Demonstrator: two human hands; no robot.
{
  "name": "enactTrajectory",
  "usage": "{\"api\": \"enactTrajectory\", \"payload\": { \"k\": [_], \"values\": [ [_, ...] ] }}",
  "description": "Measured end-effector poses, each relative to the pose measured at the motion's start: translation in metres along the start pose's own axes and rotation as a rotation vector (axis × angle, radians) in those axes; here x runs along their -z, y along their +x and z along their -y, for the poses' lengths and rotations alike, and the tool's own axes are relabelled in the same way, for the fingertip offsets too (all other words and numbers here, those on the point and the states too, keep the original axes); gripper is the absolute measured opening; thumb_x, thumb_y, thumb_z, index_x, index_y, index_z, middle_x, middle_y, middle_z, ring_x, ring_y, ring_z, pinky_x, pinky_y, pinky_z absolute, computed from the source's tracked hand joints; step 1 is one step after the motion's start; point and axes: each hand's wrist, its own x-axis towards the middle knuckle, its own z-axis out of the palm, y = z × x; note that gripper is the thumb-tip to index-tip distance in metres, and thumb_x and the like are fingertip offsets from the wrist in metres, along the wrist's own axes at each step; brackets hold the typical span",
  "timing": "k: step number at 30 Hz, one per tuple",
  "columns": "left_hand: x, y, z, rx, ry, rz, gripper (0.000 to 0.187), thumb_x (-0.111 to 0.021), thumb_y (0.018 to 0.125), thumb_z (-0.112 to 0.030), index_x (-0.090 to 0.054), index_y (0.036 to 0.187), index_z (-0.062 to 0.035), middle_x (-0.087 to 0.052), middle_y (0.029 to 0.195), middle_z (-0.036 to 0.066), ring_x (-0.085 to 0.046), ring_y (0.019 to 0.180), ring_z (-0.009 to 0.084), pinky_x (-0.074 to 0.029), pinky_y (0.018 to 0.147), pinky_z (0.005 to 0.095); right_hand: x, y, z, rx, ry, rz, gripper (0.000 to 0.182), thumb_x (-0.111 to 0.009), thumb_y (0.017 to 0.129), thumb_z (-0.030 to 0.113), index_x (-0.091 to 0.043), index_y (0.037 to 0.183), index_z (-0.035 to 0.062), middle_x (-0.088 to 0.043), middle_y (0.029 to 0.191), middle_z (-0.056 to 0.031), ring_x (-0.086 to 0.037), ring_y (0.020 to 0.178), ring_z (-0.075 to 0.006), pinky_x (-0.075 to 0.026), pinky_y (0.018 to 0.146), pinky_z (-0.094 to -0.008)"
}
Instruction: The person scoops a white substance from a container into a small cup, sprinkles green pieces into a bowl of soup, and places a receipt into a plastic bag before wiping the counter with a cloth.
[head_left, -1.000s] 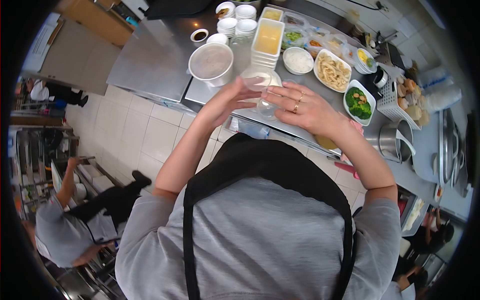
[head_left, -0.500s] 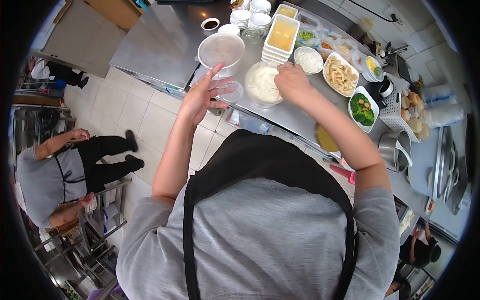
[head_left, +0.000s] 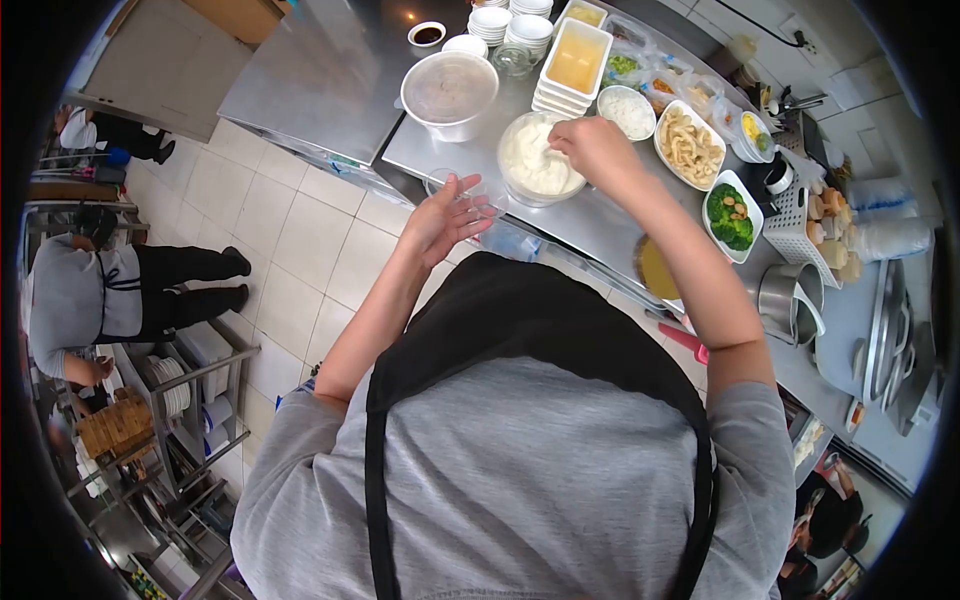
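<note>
My left hand [head_left: 447, 220] is palm up at the counter's front edge, holding small clear plastic cups [head_left: 480, 207] among its fingers. Over the right rim of a clear tub of white creamy food [head_left: 535, 165], my right hand [head_left: 590, 145] is closed in a pinch. What its fingertips grip, perhaps a utensil dipped in the cream, is too hidden to name. A large tub with a translucent lid [head_left: 449, 90] stands left of the cream tub. Behind it is a stack of white trays with yellowish contents [head_left: 577, 62].
Right of the tubs are a rice bowl [head_left: 628, 112], a dish of pale strips [head_left: 690, 145] and a broccoli dish [head_left: 733, 215]. A dark sauce bowl [head_left: 427, 34] stands at the back left. Another person [head_left: 90, 290] stands at far left.
My left hand has moved lower and slightly right, with the cups. My right hand has shifted slightly over the cream tub. The person at left has turned and changed arm position.
</note>
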Motion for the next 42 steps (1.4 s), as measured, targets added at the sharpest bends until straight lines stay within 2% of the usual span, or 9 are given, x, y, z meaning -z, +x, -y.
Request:
{"api": "enactTrajectory", "payload": {
  "k": [5, 8, 13, 17, 20, 23, 31, 37, 42],
  "values": [
    [-0.005, -0.002, 0.004, -0.024, -0.04, -0.002, 0.056, -0.036, 0.092, -0.039, -0.033, 0.127, 0.0036, -0.043, 0.118, 0.025, -0.05, 0.106, 0.0326, -0.046, 0.089, 0.0329, 0.029, -0.013, -0.002, -0.046, 0.338, -0.08, 0.011, -0.06, 0.076, 0.009, -0.064, 0.083, 0.0021, -0.062, 0.075, -0.0144, -0.06, 0.07, -0.0279, -0.046, 0.063, -0.0325],
    [-0.01, -0.003, 0.005, -0.031, -0.066, -0.009, 0.052, -0.037, 0.092, -0.035, -0.033, 0.126, 0.0043, -0.042, 0.119, 0.026, -0.05, 0.107, 0.0332, -0.046, 0.089, 0.0334, 0.023, -0.016, -0.006, -0.108, 0.347, 0.133, 0.012, -0.058, 0.076, 0.006, -0.064, 0.086, 0.0016, -0.062, 0.077, -0.0144, -0.059, 0.072, -0.0294, -0.047, 0.065, -0.0338],
    [-0.015, -0.009, 0.005, -0.024, -0.108, 0.035, 0.049, -0.039, 0.091, -0.027, -0.032, 0.126, 0.006, -0.041, 0.12, 0.026, -0.049, 0.108, 0.0339, -0.044, 0.091, 0.0345, 0.036, -0.03, -0.001, 0.251, -0.236, -0.201, 0.023, -0.049, 0.067, -0.008, -0.06, 0.084, 0.0018, -0.057, 0.076, -0.015, -0.058, 0.074, -0.0319, -0.047, 0.067, -0.0411],
    [-0.023, -0.013, 0.007, -0.053, -0.106, 0.026, 0.05, -0.041, 0.09, -0.025, -0.031, 0.127, 0.007, -0.04, 0.122, 0.025, -0.046, 0.111, 0.0345, -0.041, 0.094, 0.0361, 0.034, -0.037, -0.004, 0.197, -0.238, -0.245, 0.022, -0.047, 0.064, -0.009, -0.058, 0.08, 0.002, -0.055, 0.074, -0.015, -0.058, 0.073, -0.0321, -0.046, 0.066, -0.0411],
    [-0.022, -0.012, 0.008, -0.06, -0.156, 0.031, 0.052, -0.046, 0.089, -0.024, -0.029, 0.128, 0.0063, -0.042, 0.119, 0.022, -0.05, 0.105, 0.0322, -0.044, 0.089, 0.0355, 0.019, -0.045, -0.015, 0.113, -0.188, -0.067, 0.023, -0.047, 0.065, -0.008, -0.06, 0.082, 0.0014, -0.058, 0.075, -0.0149, -0.058, 0.072, -0.0326, -0.047, 0.064, -0.0392],
    [-0.021, -0.011, 0.01, -0.073, -0.155, 0.029, 0.052, -0.045, 0.089, -0.024, -0.028, 0.128, 0.0071, -0.04, 0.121, 0.023, -0.049, 0.106, 0.0323, -0.044, 0.09, 0.036, 0.013, -0.051, -0.019, 0.113, 0.03, -0.06, 0.024, -0.05, 0.066, -0.006, -0.062, 0.085, 0.0011, -0.059, 0.074, -0.014, -0.058, 0.067, -0.0291, -0.048, 0.062, -0.0348],
    [-0.021, -0.01, 0.011, -0.08, -0.152, 0.035, 0.051, -0.041, 0.091, -0.023, -0.028, 0.129, 0.0077, -0.039, 0.122, 0.024, -0.049, 0.106, 0.0324, -0.044, 0.09, 0.0364, -0.01, -0.057, -0.037, -0.451, 0.828, 0.125, 0.015, -0.05, 0.084, 0.003, -0.062, 0.092, -0.001, -0.061, 0.072, -0.0046, -0.055, 0.062, -0.0075, -0.046, 0.058, -0.0216],
    [-0.011, -0.015, 0.004, -0.09, -0.141, 0.039, 0.049, -0.04, 0.091, -0.024, -0.03, 0.129, 0.0052, -0.041, 0.122, 0.023, -0.048, 0.107, 0.031, -0.042, 0.091, 0.0377, -0.019, -0.066, -0.057, -0.549, 1.096, 0.096, 0.016, -0.05, 0.084, 0.003, -0.062, 0.093, 0.0012, -0.062, 0.075, -0.0046, -0.055, 0.062, -0.0077, -0.046, 0.059, -0.0202],
    [-0.009, -0.023, -0.016, -0.182, -0.117, 0.011, 0.049, -0.041, 0.09, -0.027, -0.032, 0.128, 0.0025, -0.044, 0.122, 0.021, -0.047, 0.112, 0.0291, -0.038, 0.095, 0.0373, 0.023, -0.058, -0.055, -0.475, 1.013, 0.036, 0.016, -0.051, 0.083, 0.003, -0.063, 0.093, 0.0008, -0.062, 0.074, -0.0041, -0.054, 0.063, -0.0068, -0.046, 0.059, -0.0196]
  ]
}}
